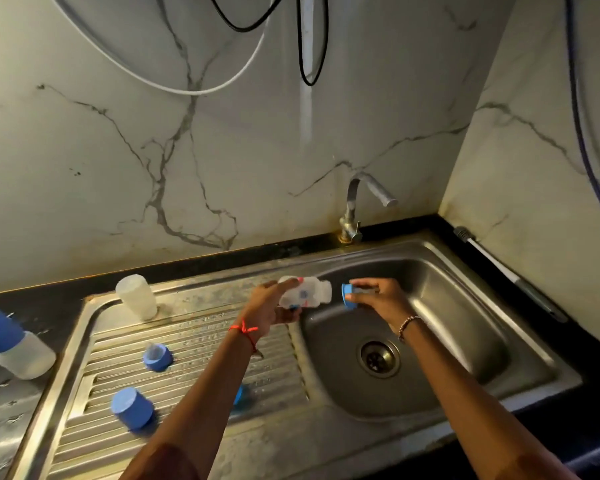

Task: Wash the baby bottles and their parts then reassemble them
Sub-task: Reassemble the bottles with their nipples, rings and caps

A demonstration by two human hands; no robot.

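Risk: blue ring [347,296] meets bottle [309,294] mouth tilted, thread crosses, joint leaks.
Risk: plastic likely wet, slips from fingers, part drops into sink [465,306] toward drain [378,358] at 5 o'clock of bottle, needs rewash.
Left hand [271,306] wraps bottle body, holds it sideways over basin edge.
Right hand [378,299] pinches ring, just at 3 o'clock of bottle mouth, small gap, not touching.
Bottle: clear plastic, red and blue print, mouth open, facing 3 o'clock.
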